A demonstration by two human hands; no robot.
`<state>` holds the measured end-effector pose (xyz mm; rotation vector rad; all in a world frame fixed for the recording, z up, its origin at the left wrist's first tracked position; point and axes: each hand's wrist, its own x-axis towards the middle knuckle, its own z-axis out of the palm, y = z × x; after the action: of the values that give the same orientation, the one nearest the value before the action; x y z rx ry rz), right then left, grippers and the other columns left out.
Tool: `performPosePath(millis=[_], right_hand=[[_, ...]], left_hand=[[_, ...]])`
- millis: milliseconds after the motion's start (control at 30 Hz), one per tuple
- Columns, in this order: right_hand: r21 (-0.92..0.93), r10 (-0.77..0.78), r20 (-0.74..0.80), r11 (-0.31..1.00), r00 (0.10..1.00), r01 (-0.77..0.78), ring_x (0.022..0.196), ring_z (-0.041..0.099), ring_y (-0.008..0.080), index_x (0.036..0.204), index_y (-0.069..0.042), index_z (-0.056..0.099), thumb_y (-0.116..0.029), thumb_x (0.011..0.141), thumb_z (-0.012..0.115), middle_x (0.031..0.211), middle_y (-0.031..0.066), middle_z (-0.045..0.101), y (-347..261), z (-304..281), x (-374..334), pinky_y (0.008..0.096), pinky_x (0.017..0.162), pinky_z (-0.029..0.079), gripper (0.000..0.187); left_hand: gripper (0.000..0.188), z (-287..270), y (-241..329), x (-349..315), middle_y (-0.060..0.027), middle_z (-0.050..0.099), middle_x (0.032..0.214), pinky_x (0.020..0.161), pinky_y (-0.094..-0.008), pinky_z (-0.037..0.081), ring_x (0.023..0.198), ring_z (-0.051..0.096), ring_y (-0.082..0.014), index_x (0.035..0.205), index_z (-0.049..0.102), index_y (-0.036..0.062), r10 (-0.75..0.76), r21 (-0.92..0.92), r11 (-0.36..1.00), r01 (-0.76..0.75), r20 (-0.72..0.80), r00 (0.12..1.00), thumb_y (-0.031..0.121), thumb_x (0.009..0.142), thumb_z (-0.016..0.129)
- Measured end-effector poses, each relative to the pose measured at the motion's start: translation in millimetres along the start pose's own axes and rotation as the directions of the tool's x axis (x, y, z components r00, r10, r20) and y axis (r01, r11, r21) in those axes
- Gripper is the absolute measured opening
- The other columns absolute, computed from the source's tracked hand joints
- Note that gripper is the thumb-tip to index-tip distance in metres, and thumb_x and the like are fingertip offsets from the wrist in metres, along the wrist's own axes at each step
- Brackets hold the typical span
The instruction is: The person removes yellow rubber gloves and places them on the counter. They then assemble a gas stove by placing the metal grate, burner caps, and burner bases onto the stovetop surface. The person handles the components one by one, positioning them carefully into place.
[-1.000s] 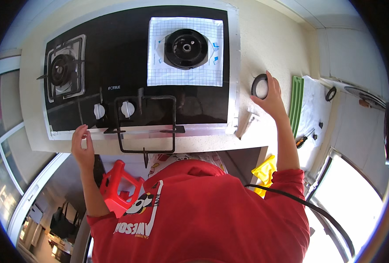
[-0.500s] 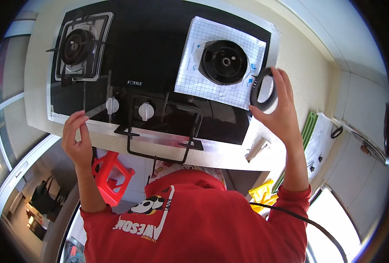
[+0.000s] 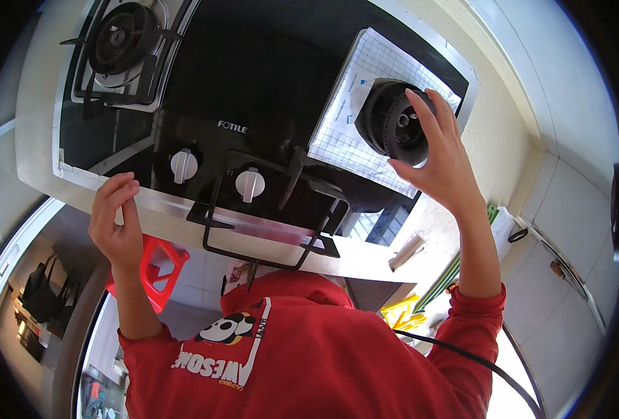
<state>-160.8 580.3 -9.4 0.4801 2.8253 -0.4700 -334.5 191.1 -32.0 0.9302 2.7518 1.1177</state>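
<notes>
Over the right burner (image 3: 374, 115), my right hand (image 3: 445, 157) grips a black burner ring (image 3: 401, 126) by its outer edge, thumb on the near side and fingers on the far side. The ring is tilted and overlaps the burner; whether they touch I cannot tell. Beneath lies a white gridded foil sheet (image 3: 348, 150) around the burner. My left hand (image 3: 117, 216) is by the stove's front left edge, its fingers curled toward the thumb with nothing visible in them. A black pan support (image 3: 254, 260) sits across the front edge of the gas stove (image 3: 267, 70), between my hands.
The left burner (image 3: 121, 38) has its own pan support around it. Two silver knobs (image 3: 250, 184) stand near the stove's front. Below the counter are a red plastic stool (image 3: 157, 269) and yellow gloves (image 3: 401, 314). A black cable (image 3: 473, 357) runs past my right sleeve.
My right hand has carried the burner ring left from beside the foil sheet to over the right burner. My left hand stays near the front edge. The whole view has shifted and turned slightly.
</notes>
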Motion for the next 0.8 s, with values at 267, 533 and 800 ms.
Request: performPosePath(millis=[267,533,800], right_hand=[[-0.097,-0.001,0.073,0.995,0.997,0.008,0.129,0.035,0.042,0.137,-0.019,0.038,-0.02,0.061,0.082,0.139,0.0233,0.034,-6.8,-5.0,10.3,0.0484,0.103,0.039,0.087],[-0.112,-0.006,0.053,0.994,0.999,0.012,0.129,0.036,0.0425,0.137,-0.023,0.038,-0.022,0.062,0.081,0.139,0.0232,0.034,-9.5,-2.6,19.2,0.0489,0.1,0.042,0.086],[-0.178,-0.023,0.075,0.983,0.997,0.036,0.13,0.033,0.043,0.137,-0.026,0.038,-0.025,0.064,0.08,0.139,0.0231,0.034,-7.7,1.2,18.8,0.0509,0.1,0.041,0.084]], left_hand=[[0.02,2.8,-9.6,3.4,-0.0132,0.066,0.099,0.077,-0.031,0.053,0.088,0.066,-0.0226,0.087,0.065,0.0018,0.027,-0.051,0.998,-0.025,0.03,0.999,-0.014,0.08,0.055],[0.022,5.4,-13.9,0.9,-0.0133,0.066,0.102,0.077,-0.0318,0.053,0.089,0.066,-0.0222,0.09,0.065,0.0036,0.037,-0.043,0.998,-0.035,0.056,0.998,-0.014,0.081,0.054],[0.022,7.2,-10.5,1.0,-0.0128,0.066,0.102,0.078,-0.0309,0.053,0.09,0.066,-0.0219,0.09,0.065,0.0036,0.027,-0.064,0.998,-0.022,0.074,0.997,-0.013,0.081,0.055]])
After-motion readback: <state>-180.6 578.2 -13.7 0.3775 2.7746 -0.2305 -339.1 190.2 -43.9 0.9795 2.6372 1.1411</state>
